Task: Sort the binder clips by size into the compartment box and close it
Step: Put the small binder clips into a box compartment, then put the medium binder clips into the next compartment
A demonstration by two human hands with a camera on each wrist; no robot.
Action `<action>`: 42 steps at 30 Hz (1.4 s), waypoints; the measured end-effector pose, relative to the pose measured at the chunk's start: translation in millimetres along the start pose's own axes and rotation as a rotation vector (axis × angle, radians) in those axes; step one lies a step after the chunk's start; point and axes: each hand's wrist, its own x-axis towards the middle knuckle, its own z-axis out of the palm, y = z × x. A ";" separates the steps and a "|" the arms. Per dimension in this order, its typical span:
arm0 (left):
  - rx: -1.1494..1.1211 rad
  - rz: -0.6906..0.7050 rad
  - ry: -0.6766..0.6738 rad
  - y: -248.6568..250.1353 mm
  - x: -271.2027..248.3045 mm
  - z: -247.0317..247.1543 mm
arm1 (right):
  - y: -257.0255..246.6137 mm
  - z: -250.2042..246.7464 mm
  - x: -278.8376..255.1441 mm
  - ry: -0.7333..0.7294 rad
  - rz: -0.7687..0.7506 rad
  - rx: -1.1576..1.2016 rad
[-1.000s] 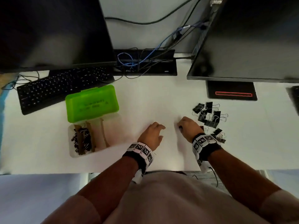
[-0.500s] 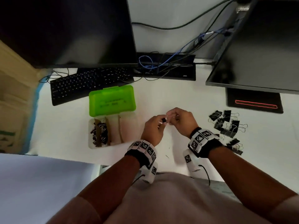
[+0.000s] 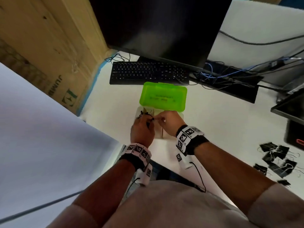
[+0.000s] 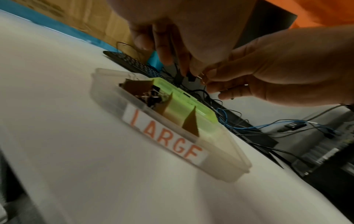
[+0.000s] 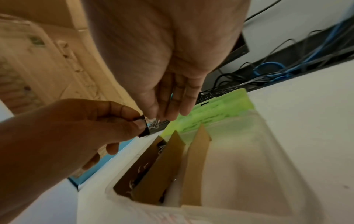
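A small black binder clip (image 3: 152,119) hangs between both hands above the open compartment box (image 3: 158,137). My left hand (image 3: 150,120) pinches its black body (image 5: 145,129) between thumb and forefinger. My right hand (image 3: 160,120) pinches the clip's wire handles (image 5: 155,123) with its fingertips. The box has a clear base, an upright green lid (image 3: 163,97) and brown cardboard dividers (image 5: 170,159). Its front bears a label reading LARGE (image 4: 165,136). Several small clips (image 4: 152,97) lie in the left compartment. A pile of larger black clips (image 3: 276,160) lies on the table at the right.
A black keyboard (image 3: 148,73) lies just behind the lid, under a dark monitor (image 3: 158,25). Cables and a black tray (image 3: 230,79) run along the back right. A cardboard carton (image 3: 41,46) stands at the left. The table's front edge (image 3: 166,163) is near my wrists.
Both hands picked up a small clip at mid-table and carried it left, over the box. The head view has swung left, so the clip pile now sits far right.
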 end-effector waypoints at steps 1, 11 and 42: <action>0.041 -0.008 -0.001 -4.0 0.5 -3.0 | -3.3 2.8 0.6 -0.037 -0.003 -0.027; 0.344 0.026 -0.096 -25.4 15.3 -3.4 | -4.6 6.6 -6.3 -0.211 -0.011 -0.222; 0.198 0.955 -1.097 190.1 -108.4 197.5 | 230.3 -84.0 -357.1 0.203 0.979 0.136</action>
